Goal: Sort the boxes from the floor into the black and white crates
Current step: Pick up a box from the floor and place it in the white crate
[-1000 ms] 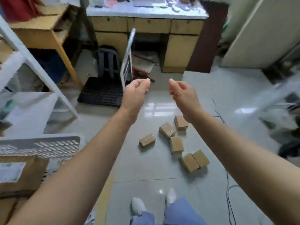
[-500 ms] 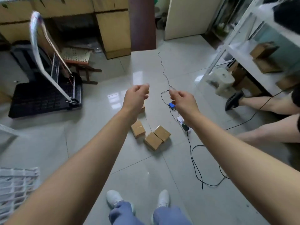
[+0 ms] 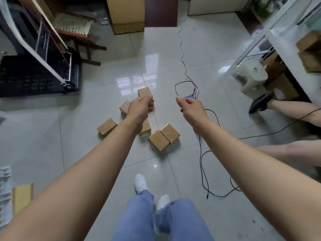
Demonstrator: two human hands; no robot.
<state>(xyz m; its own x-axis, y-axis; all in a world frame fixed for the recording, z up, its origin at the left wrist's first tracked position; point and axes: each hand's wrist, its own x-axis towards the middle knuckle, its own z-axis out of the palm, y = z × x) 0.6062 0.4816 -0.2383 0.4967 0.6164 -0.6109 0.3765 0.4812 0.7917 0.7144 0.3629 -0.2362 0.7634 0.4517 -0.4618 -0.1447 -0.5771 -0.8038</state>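
Above brown boxes [image 3: 159, 140] on the floor [image 3: 83, 150], left hand [image 3: 139, 108] and right hand [image 3: 192, 108] curl empty fingers.

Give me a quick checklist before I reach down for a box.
1. Nothing held in left hand or right hand: ok.
2. Six boxes in view on the floor: ok.
3. Sight of black crate, at the left: ok.
4. Room in white crate, only its edge shows: cannot tell.
5. Loose cable right of the boxes: not ok, possible trip risk.
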